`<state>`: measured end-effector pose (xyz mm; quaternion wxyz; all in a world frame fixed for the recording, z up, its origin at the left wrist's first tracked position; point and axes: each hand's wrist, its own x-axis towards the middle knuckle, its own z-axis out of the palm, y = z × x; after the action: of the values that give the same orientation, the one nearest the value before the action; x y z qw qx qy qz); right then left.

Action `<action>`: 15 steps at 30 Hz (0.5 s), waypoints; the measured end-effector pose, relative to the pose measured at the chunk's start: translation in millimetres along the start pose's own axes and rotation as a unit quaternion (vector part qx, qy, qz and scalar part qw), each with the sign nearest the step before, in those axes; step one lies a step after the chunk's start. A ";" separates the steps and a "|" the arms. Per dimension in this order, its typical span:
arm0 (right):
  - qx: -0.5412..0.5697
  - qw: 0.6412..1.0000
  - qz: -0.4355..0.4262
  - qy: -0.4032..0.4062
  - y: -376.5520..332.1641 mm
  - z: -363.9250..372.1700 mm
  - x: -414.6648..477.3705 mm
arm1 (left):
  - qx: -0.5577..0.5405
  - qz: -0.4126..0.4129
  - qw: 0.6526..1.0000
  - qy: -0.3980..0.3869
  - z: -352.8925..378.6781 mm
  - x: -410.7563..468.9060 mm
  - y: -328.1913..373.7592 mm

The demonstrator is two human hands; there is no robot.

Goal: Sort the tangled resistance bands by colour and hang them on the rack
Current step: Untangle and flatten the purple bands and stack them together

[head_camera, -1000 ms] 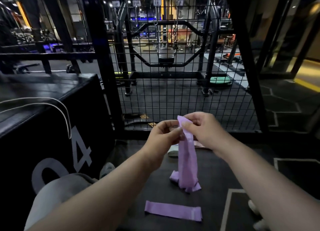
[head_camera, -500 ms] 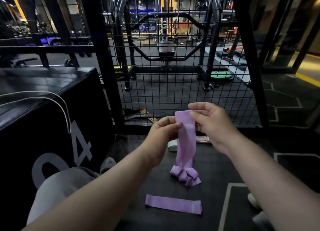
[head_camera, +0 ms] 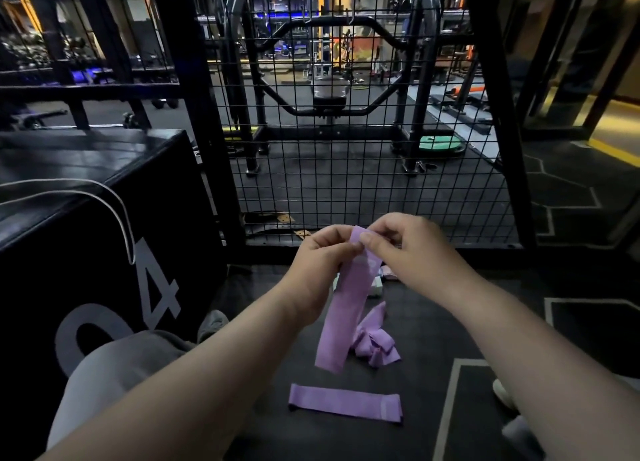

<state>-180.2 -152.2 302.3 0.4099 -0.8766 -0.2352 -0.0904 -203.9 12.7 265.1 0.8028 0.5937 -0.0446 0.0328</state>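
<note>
Head view: your left hand and right hand, fingers clamped on its top edge, hold one purple band hanging above the floor; a flat band lies sorted, a knot awaits untangling, and nothing hangs on the mesh yet.

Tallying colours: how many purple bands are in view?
3: hanging band, pinched by left hand and right hand; knotted band on the floor beside it; flat band nearest. The knot may hide more.
</note>
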 end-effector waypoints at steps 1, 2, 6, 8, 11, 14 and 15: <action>0.002 1.000 0.004 -0.002 -0.1 -0.1 -0.3 | -0.002 0.000 1.000 0.001 -0.6 -0.1 0.0; -0.004 1.000 -0.001 0.002 -1.4 -0.6 -0.7 | -0.003 -0.003 1.000 0.002 -1.3 0.1 0.0; -0.057 0.997 -0.047 -0.011 -9.0 -4.0 -2.8 | -0.018 -0.004 1.000 0.001 -6.3 0.7 -3.6; -0.065 0.996 -0.052 -0.028 -12.6 -5.3 -4.8 | 0.019 0.011 1.000 -0.015 -8.4 -0.3 -6.3; -0.067 0.997 -0.038 -0.032 -12.9 -5.8 -4.3 | 0.060 0.025 0.998 -0.020 -6.4 -4.0 -7.3; -0.089 0.995 -0.040 -0.033 -10.8 -3.8 -1.4 | 0.075 0.036 0.996 -0.019 -2.5 -2.7 -6.5; -0.089 0.995 -0.043 -0.027 -10.2 -3.5 -0.5 | 0.069 0.034 0.997 -0.021 -1.6 -1.9 -6.0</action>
<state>-185.4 -149.3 311.3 0.3193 -0.9008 -0.2750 -0.1052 -205.1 12.5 258.7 0.7572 0.6464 -0.0790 0.0509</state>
